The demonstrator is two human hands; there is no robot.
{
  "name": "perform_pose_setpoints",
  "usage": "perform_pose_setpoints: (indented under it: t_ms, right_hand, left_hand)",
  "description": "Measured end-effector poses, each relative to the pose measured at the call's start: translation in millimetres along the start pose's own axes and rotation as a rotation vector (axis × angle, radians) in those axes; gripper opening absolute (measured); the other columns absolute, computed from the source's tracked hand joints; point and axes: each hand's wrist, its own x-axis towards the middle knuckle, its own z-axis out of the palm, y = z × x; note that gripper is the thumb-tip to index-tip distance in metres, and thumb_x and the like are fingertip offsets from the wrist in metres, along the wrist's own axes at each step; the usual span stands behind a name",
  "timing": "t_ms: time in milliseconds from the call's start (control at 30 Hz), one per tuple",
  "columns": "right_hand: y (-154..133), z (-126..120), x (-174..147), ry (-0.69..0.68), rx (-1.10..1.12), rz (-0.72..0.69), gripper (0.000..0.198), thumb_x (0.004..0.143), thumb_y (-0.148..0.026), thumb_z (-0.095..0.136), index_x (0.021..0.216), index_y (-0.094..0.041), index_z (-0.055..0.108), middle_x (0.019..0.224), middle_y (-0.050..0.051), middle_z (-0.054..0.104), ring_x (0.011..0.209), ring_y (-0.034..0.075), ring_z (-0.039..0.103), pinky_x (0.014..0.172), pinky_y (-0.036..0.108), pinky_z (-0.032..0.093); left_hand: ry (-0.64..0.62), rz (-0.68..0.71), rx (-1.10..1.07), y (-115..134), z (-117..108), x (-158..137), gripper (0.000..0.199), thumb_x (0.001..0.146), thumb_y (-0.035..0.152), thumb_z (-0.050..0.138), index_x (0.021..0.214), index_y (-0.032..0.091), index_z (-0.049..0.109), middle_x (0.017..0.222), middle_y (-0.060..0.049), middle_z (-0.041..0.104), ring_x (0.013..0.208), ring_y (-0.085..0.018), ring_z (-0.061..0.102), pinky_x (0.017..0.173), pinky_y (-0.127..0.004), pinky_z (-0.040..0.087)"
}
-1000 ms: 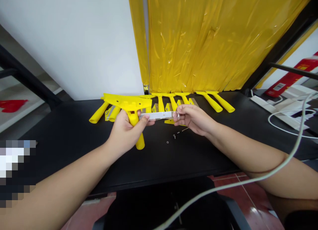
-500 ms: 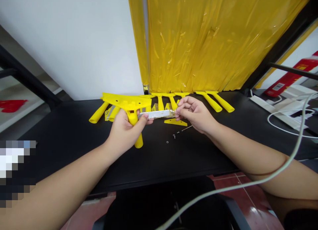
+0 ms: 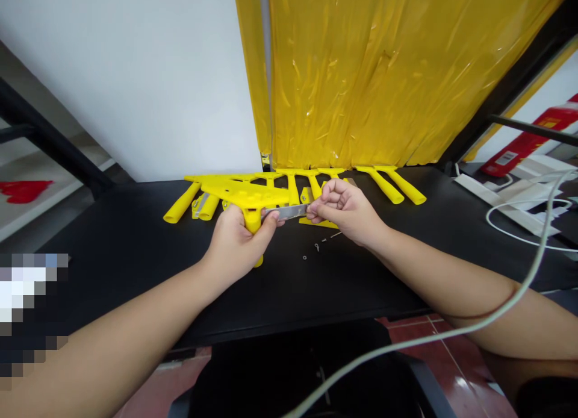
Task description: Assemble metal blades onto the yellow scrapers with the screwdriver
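Note:
My left hand (image 3: 237, 240) is closed around a yellow plastic scraper handle (image 3: 241, 191) with a wide, roughly triangular head. Its thumb also presses on one end of a flat silvery blade (image 3: 292, 212), which seems to be in a clear wrapper. My right hand (image 3: 352, 212) pinches the far end of that blade or its wrapper; the fingertips hide which. Behind and below the right fingers lies a loose yellow plate (image 3: 316, 223), partly covered. Small screws (image 3: 316, 247) and a tiny ring-like washer or nut (image 3: 304, 258) rest on the black table nearby.
More yellow scraper handles (image 3: 382, 186) lie along the back of the black table (image 3: 289, 291), against yellow film (image 3: 361, 74) and a white panel (image 3: 135, 74). A pale cable (image 3: 433, 340) crosses before my right forearm. White power strips (image 3: 501, 204) stand at right.
Both hands have shifted slightly: the scraper handle has come a little right and down, and my right hand has moved left along the blade. The blade now looks greyer and shorter between them.

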Motion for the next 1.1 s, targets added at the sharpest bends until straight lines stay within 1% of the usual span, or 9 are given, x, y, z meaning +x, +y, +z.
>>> perform_pose_setpoints:
  t_ms: [267, 400, 467, 600, 700, 800, 967, 1100]
  right_hand:
    - [3, 4, -2, 0.018, -0.046, -0.036, 0.046, 0.074, -0.043, 0.093, 0.084, -0.022, 0.054, 0.078, 0.000, 0.074, 0.073, 0.015, 0.077, 0.075, 0.030, 0.068]
    - [3, 6, -2, 0.017, -0.078, -0.065, 0.045, 0.073, -0.043, 0.095, 0.084, -0.021, 0.057, 0.079, 0.001, 0.074, 0.075, 0.016, 0.076, 0.079, 0.033, 0.068]
    - [4, 6, -2, 0.018, -0.110, -0.092, 0.042, 0.073, -0.042, 0.095, 0.085, -0.021, 0.060, 0.080, 0.001, 0.074, 0.076, 0.016, 0.076, 0.080, 0.034, 0.068]
    - [7, 5, -6, -0.015, -0.246, -0.211, 0.028, 0.085, -0.039, 0.086, 0.096, -0.021, 0.068, 0.095, 0.006, 0.077, 0.087, 0.020, 0.077, 0.085, 0.038, 0.068]
    - [8, 4, -9, -0.053, -0.378, -0.342, 0.016, 0.093, -0.032, 0.078, 0.102, -0.022, 0.071, 0.104, 0.007, 0.078, 0.095, 0.022, 0.077, 0.090, 0.040, 0.067]
    - [5, 3, -10, -0.076, -0.487, -0.434, 0.010, 0.095, -0.026, 0.074, 0.105, -0.022, 0.071, 0.107, 0.007, 0.078, 0.096, 0.022, 0.077, 0.091, 0.040, 0.066]
    - [0, 3, -10, -0.075, -0.626, -0.513, 0.009, 0.097, -0.024, 0.069, 0.106, -0.023, 0.070, 0.106, 0.006, 0.078, 0.092, 0.021, 0.076, 0.085, 0.038, 0.065]
    - [-2, 3, -10, -0.029, -0.710, -0.538, 0.004, 0.100, -0.025, 0.066, 0.103, -0.024, 0.069, 0.098, 0.004, 0.077, 0.086, 0.020, 0.072, 0.078, 0.036, 0.060]
  left_hand:
    - [-0.060, 0.058, 0.006, 3, 2, -3, 0.019, 0.095, 0.032, 0.071, 0.091, 0.015, 0.080, 0.089, -0.008, 0.081, 0.086, -0.025, 0.078, 0.088, -0.039, 0.064]
    - [-0.083, 0.050, -0.035, 7, 3, -4, 0.018, 0.096, 0.031, 0.070, 0.098, 0.017, 0.080, 0.096, -0.008, 0.083, 0.091, -0.025, 0.079, 0.092, -0.038, 0.064]
    - [-0.088, 0.045, -0.049, 8, 3, -4, 0.017, 0.096, 0.031, 0.071, 0.099, 0.018, 0.081, 0.096, -0.008, 0.083, 0.093, -0.025, 0.079, 0.095, -0.039, 0.064]
    - [-0.059, 0.012, -0.107, 9, 3, -3, 0.016, 0.093, 0.031, 0.075, 0.094, 0.016, 0.080, 0.091, -0.009, 0.081, 0.090, -0.026, 0.079, 0.094, -0.039, 0.065]
    - [-0.050, -0.015, -0.138, 10, 2, -2, 0.016, 0.092, 0.031, 0.076, 0.090, 0.015, 0.077, 0.088, -0.009, 0.079, 0.087, -0.024, 0.079, 0.090, -0.037, 0.066]
    - [-0.046, -0.036, -0.169, 13, 2, 0, 0.018, 0.091, 0.032, 0.078, 0.085, 0.015, 0.073, 0.086, -0.009, 0.077, 0.087, -0.024, 0.078, 0.089, -0.036, 0.067]
    - [-0.019, -0.108, -0.259, 15, 3, 1, 0.026, 0.088, 0.034, 0.080, 0.081, 0.017, 0.061, 0.087, -0.007, 0.073, 0.087, -0.024, 0.080, 0.086, -0.036, 0.069]
    - [-0.016, -0.156, -0.356, 14, 5, 1, 0.035, 0.085, 0.036, 0.083, 0.079, 0.020, 0.053, 0.082, -0.003, 0.066, 0.088, -0.025, 0.081, 0.084, -0.036, 0.070]
